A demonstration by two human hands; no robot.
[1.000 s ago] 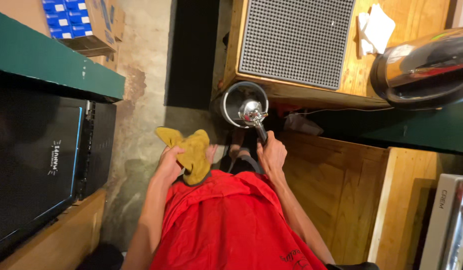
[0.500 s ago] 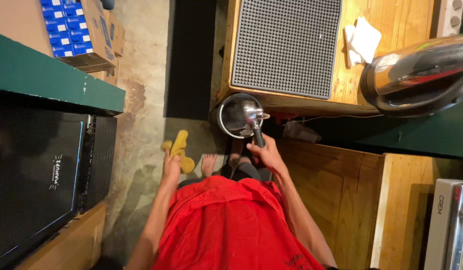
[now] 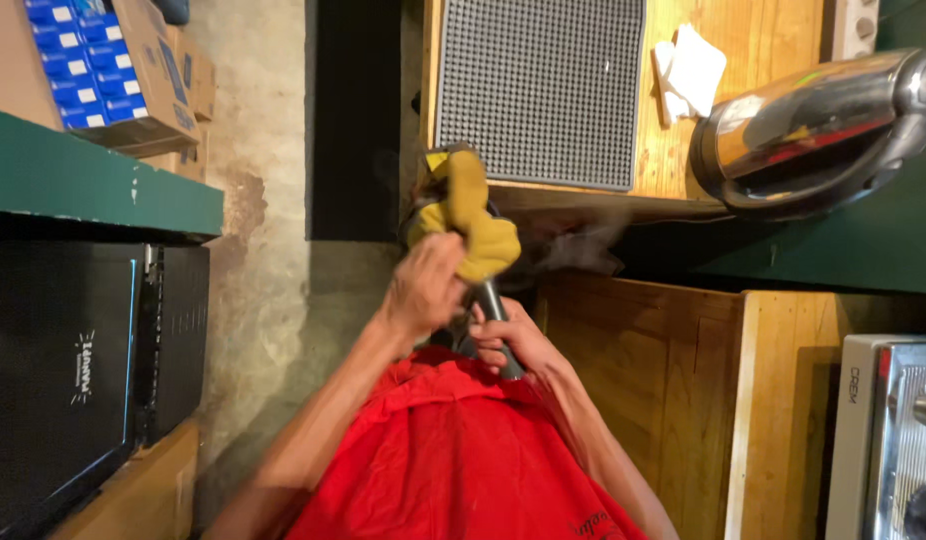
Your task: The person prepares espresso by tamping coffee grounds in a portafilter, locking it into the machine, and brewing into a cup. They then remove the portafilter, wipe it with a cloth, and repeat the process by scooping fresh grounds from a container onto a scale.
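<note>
My left hand (image 3: 426, 290) grips a yellow cloth (image 3: 465, 214) and presses it over the round metal head of a handled tool, hiding that head. My right hand (image 3: 511, 342) is closed around the tool's dark handle (image 3: 495, 318), just below the cloth. Both hands are in front of my red shirt (image 3: 453, 460). Thin steam drifts to the right of the cloth.
A black ribbed mat (image 3: 539, 90) lies on a wooden counter (image 3: 753, 40) with a white paper scrap (image 3: 691, 70). A shiny metal kettle (image 3: 813, 130) sits at right. Cardboard boxes (image 3: 113, 70) rest on a green shelf (image 3: 93, 190); a black cabinet (image 3: 63, 370) stands at left.
My left hand has brought the yellow cloth up from beside my shirt onto the tool's metal head, covering it. My right hand stays on the handle.
</note>
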